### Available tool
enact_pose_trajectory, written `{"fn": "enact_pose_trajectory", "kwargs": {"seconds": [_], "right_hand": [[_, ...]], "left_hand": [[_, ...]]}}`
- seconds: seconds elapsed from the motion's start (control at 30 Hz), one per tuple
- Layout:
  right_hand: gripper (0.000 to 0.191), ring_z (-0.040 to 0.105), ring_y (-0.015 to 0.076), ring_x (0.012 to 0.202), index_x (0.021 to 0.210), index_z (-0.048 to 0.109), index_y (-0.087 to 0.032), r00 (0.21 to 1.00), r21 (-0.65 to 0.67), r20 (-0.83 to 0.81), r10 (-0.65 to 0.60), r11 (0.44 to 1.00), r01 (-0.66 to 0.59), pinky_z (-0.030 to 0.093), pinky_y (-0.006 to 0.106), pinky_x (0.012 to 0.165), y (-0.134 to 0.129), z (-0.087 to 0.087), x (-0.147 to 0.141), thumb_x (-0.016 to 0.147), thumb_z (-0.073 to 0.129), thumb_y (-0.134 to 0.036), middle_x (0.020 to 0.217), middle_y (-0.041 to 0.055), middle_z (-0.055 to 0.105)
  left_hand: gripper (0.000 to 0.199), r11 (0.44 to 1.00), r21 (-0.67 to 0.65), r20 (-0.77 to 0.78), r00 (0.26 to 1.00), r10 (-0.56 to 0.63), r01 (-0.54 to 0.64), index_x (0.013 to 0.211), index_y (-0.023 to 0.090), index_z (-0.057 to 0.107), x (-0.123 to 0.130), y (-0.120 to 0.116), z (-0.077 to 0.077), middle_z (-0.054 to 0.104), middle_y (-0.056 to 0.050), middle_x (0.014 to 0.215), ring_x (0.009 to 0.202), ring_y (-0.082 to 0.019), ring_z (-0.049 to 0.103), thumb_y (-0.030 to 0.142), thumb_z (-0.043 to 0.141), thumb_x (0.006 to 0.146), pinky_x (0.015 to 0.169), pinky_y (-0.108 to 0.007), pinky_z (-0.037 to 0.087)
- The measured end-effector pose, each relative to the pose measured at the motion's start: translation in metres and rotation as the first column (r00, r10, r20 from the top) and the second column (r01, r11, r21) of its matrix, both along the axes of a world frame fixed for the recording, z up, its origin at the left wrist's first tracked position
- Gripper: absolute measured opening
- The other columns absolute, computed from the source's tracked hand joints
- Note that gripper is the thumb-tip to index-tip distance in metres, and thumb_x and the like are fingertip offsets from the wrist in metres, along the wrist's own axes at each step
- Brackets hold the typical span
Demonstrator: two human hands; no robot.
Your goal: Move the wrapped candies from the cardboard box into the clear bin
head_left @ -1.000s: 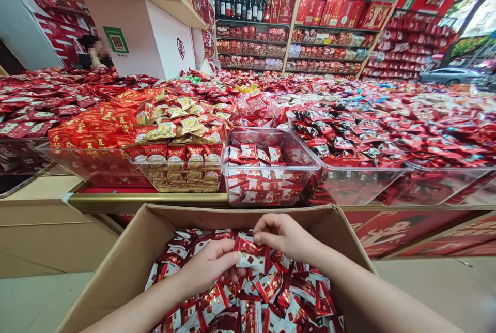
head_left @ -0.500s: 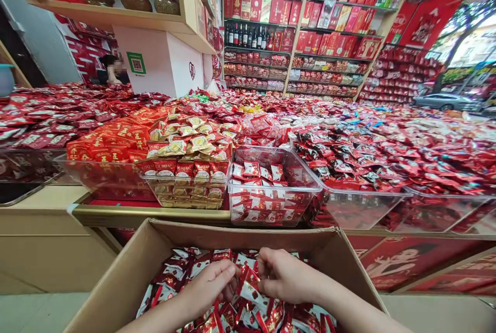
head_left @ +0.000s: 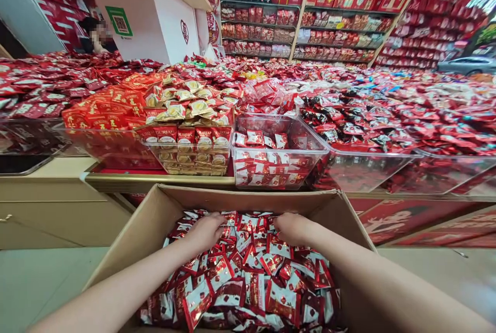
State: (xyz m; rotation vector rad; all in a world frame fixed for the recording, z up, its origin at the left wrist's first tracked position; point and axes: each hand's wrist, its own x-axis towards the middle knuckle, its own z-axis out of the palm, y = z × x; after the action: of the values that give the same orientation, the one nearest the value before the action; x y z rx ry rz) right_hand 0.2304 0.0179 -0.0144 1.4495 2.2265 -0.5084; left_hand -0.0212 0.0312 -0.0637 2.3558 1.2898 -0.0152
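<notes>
A cardboard box [head_left: 186, 194] stands before me, filled with small red-and-white wrapped sweets [head_left: 253, 289]. Toward its far side, my left hand [head_left: 209, 229] reaches into the sweets with bent fingers, their tips among the wrappers. My right hand [head_left: 292, 228] is in the far right part of the same pile, fingers curled in and mostly hidden. What either hand grips, if anything, does not show. Past the box's far edge, a clear plastic bin [head_left: 281, 152] holds similar red-and-white packets, partly filled.
Left of that bin, a clear container holds durian sweets [head_left: 189, 136]. Bins of dark red packets [head_left: 352, 129] stand to the right. The counter's gold edge [head_left: 163, 183] runs behind the box. A white pillar [head_left: 127, 17] rises behind, and a person [head_left: 96, 35] is at back left.
My hands have moved apart and toward the far side of the box. The sweet packet that was between them is no longer held there. The view has tilted down.
</notes>
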Motion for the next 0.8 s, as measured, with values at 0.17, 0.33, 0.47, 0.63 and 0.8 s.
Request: {"fn": "enact_pose_trajectory", "kwargs": {"seconds": [0.17,0.33,0.47,0.63,0.8], "right_hand": [[0.027,0.058,0.0242,0.079,0.088,0.061,-0.016,0.997,0.026,-0.066,0.028,0.999,-0.027,0.040,0.027,0.058,0.003,-0.008,-0.001,0.067,0.048,-0.027,0.088,0.0128,0.063],[0.026,0.058,0.0233,0.078,0.086,0.061,-0.017,0.989,0.042,-0.126,0.071,0.997,-0.066,0.039,0.026,0.058,0.004,-0.017,0.002,0.067,0.048,-0.030,0.085,0.0110,0.063],[0.023,0.058,0.0227,0.074,0.081,0.061,-0.017,0.983,0.057,-0.170,0.070,0.997,-0.061,0.038,0.026,0.056,0.000,-0.019,0.001,0.065,0.051,-0.028,0.081,0.0107,0.064],[0.032,0.057,0.0207,0.077,0.095,0.053,-0.015,0.958,0.136,-0.285,0.021,0.991,0.019,0.038,0.025,0.059,0.000,-0.013,-0.001,0.069,0.050,-0.034,0.087,0.0106,0.061],[0.026,0.053,0.0126,0.063,0.081,0.054,-0.016,0.633,-0.101,-0.748,-0.200,0.977,0.188,0.038,0.023,0.056,0.005,0.000,-0.005,0.076,0.041,-0.039,0.072,0.0031,0.060]], "left_hand": [[0.041,0.995,0.057,0.085,0.992,-0.091,0.087,0.117,0.020,0.042,0.014,0.010,-0.002,0.046,-0.005,0.120,0.110,-0.018,0.037,0.018,0.040,0.075,0.095,-0.030,0.024],[0.059,0.998,0.038,0.124,0.990,-0.060,0.056,0.118,0.019,0.040,0.041,0.009,-0.013,0.052,-0.008,0.104,0.098,-0.024,0.044,0.029,0.059,0.063,0.083,-0.032,0.035],[0.033,1.000,0.009,0.176,0.984,-0.031,0.030,0.099,0.020,0.055,0.054,0.008,-0.013,0.058,-0.007,0.091,0.094,-0.023,0.046,0.025,0.056,0.066,0.082,-0.032,0.033],[0.027,0.994,-0.096,0.282,0.957,0.071,-0.045,0.081,0.017,0.061,0.053,0.005,0.007,0.062,-0.005,0.077,0.076,-0.020,0.052,0.034,0.041,0.077,0.070,-0.029,0.037],[0.037,0.953,-0.295,0.412,0.889,0.197,-0.074,0.080,0.013,0.060,0.044,-0.013,0.037,0.063,-0.003,0.065,0.058,-0.014,0.054,0.041,0.036,0.079,0.053,-0.022,0.039]]}}
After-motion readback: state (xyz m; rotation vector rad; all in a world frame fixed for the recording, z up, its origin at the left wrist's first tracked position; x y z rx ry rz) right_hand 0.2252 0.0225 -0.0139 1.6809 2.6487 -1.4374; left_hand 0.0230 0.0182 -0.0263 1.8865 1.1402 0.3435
